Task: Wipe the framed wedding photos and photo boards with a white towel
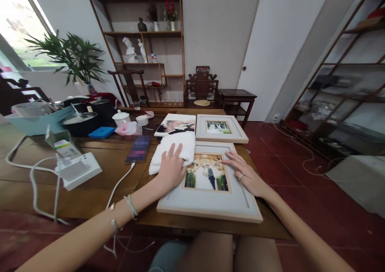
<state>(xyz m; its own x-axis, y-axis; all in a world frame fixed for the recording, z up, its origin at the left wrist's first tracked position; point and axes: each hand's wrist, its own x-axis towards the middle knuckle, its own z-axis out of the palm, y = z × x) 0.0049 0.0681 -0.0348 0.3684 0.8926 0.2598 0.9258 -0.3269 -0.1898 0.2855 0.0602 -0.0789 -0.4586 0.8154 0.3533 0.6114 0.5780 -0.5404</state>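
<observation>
My left hand (172,168) lies on a folded white towel (162,147), its fingers stretched out and apart; the thumb side is partly hidden against the cloth. The towel overlaps the left side of a light wooden picture frame (207,206) holding a wedding photo of a couple (207,173). On the frame's right border rests my right hand (245,172), fingers extended toward the photo and a ring on one finger. The frame lies flat at the table's near edge. Behind it are a second framed photo (218,126) and a photo album or panel (180,121), partly blurred out.
A phone (138,148) with a white cable, an opened white box (90,165), a blue box (101,132), a tissue pack (129,128), a lidded cup (120,117) and a black pan (78,121) occupy the wooden table (120,201). Shelves and chairs stand beyond.
</observation>
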